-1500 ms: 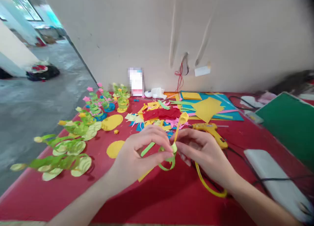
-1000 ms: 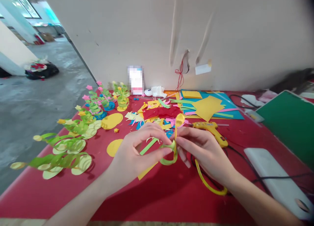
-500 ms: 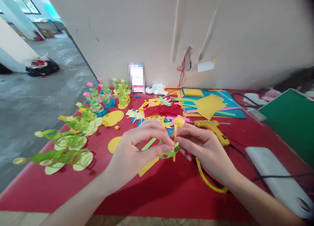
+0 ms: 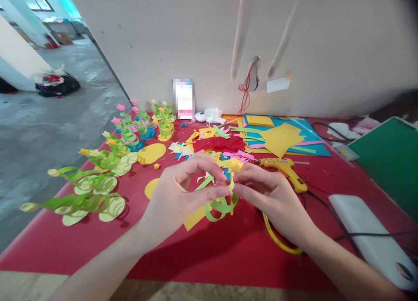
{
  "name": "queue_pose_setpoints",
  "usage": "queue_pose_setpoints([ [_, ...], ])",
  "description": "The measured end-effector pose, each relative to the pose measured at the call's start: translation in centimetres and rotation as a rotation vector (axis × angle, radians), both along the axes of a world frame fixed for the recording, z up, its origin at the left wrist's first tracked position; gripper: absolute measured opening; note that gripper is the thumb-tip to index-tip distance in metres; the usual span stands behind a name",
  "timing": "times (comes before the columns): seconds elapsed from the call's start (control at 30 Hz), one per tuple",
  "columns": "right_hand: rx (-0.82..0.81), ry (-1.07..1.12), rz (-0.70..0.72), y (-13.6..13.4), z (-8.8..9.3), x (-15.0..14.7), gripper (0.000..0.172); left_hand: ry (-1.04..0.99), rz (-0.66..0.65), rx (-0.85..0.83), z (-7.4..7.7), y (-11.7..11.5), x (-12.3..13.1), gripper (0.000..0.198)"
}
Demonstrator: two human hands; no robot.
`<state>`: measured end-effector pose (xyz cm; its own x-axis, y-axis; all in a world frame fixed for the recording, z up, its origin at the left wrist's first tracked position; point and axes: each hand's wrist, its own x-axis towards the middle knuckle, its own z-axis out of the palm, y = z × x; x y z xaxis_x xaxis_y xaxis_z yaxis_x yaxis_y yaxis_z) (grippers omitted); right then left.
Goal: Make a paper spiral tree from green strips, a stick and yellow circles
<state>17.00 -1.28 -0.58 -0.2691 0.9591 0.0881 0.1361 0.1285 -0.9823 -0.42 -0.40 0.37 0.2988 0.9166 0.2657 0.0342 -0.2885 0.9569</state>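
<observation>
Over the middle of the table, my left hand (image 4: pixel 183 201) pinches a curling green paper strip (image 4: pixel 219 210) between thumb and forefinger. My right hand (image 4: pixel 272 196) is closed at the same spot, holding a thin yellow paper stem partly hidden by the fingers. A folded yellow paper star (image 4: pixel 234 165) tops that stem, just above my fingertips. The strip loops around the stem and hangs below both hands. Beneath them lies a yellow paper piece (image 4: pixel 195 218).
Several spiral paper plants (image 4: pixel 88 201) on round bases line the left side. Behind my hands are paper scraps (image 4: pixel 218 144) and yellow discs (image 4: pixel 151 154). A yellow glue gun (image 4: pixel 284 168), its cable and a white power bank (image 4: pixel 362 235) lie right. A phone (image 4: pixel 183 98) leans against the wall.
The star has tilted and dropped slightly toward my fingers. More of the green strip now hangs in a wide loop below my hands. Both hands stay closed, close together.
</observation>
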Motion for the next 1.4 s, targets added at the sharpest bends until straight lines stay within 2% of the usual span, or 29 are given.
queue_pose_setpoints([
  [0.23,-0.017,-0.012,0.018,-0.11,0.31,-0.2,0.007,-0.089,-0.045,-0.142,0.12,-0.21,0.0,0.026],
  [0.67,0.019,-0.004,0.047,-0.42,0.21,-0.28,0.006,-0.066,-0.009,-0.179,0.4,-0.22,0.0,0.027],
  [1.03,0.055,-0.04,0.048,-0.34,0.24,-0.21,0.006,0.005,0.036,-0.041,0.21,0.21,-0.22,0.023],
  [1.4,0.037,-0.037,0.058,-0.5,0.26,-0.3,0.005,0.096,0.095,0.011,0.42,0.18,0.05,0.021],
])
